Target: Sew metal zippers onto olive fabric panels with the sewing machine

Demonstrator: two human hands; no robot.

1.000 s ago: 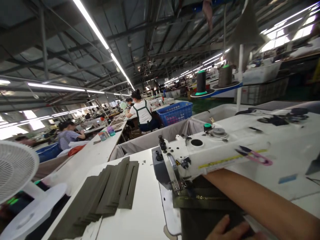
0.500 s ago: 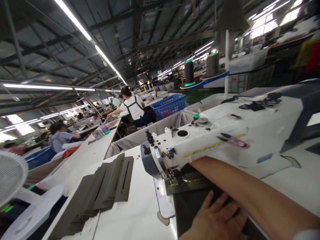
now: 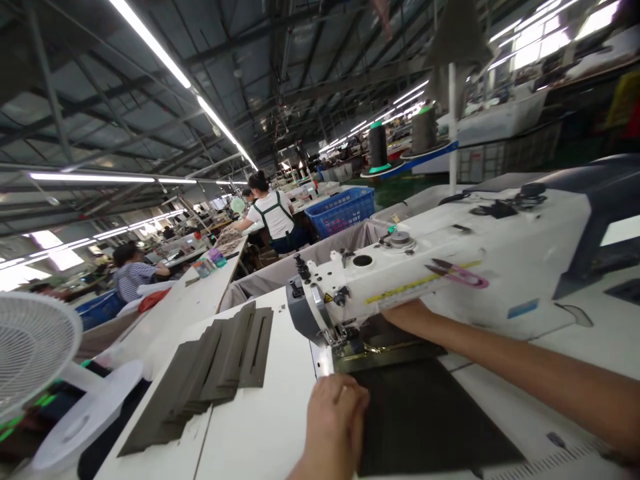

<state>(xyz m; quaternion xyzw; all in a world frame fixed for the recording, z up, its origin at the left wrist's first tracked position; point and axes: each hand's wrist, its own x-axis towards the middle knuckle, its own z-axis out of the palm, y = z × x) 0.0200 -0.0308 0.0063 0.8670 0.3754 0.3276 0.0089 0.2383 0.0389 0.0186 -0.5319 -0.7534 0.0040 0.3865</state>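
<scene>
A dark olive fabric panel lies flat on the sewing machine's bed, its far edge under the presser foot. Along that edge runs a strip with a shiny gold-coloured line. My left hand is closed at the panel's near left corner, fingers curled over its edge. Reaching from the right, my right hand goes beneath the arm of the white sewing machine; its fingers are hidden there. To the left, a fanned stack of olive fabric pieces rests on the white table.
Pink-handled thread snips lie against the machine's arm, above a yellow measuring tape. Thread cones stand behind it. A white fan is at the left. Beyond are a blue basket and co-workers at tables.
My left hand has moved left from lying spread on the panel to the panel's left edge, and its fingers have curled. My right hand stays under the machine arm. The view has shifted slightly.
</scene>
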